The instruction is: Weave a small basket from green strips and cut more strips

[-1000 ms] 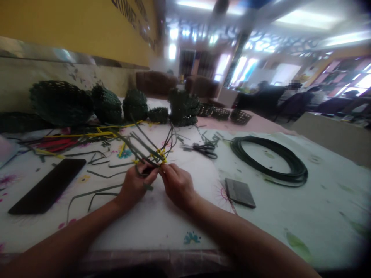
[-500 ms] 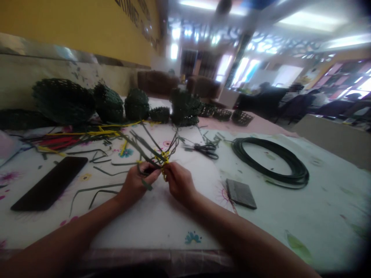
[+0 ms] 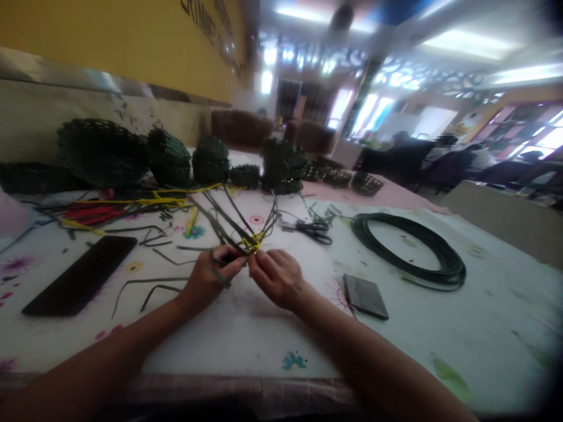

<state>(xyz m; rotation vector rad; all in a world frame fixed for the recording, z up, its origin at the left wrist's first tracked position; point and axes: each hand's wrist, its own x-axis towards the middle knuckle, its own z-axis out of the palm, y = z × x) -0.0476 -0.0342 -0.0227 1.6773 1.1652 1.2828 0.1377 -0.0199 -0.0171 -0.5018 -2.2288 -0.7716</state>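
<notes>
My left hand (image 3: 210,275) and my right hand (image 3: 277,276) meet over the white flowered tablecloth (image 3: 246,334). Both are closed in a pinch on a small woven piece of dark green strips (image 3: 229,225) with a yellow strip (image 3: 254,241) worked into it. The green strips fan up and away from my fingers toward the far side. The yellow weave sits just above my fingertips, between the two hands.
A black phone (image 3: 81,275) lies at the left, loose green strips (image 3: 149,287) beside it. Red and yellow strips (image 3: 109,208) lie further back. Black scissors (image 3: 314,228), a green coil (image 3: 409,249), a dark flat pad (image 3: 365,296) sit right. Several green woven baskets (image 3: 171,158) line the back. People sit far right.
The woven piece and both hands have shifted slightly; my right fingers have moved up to the yellow strip. The view has drifted a little.
</notes>
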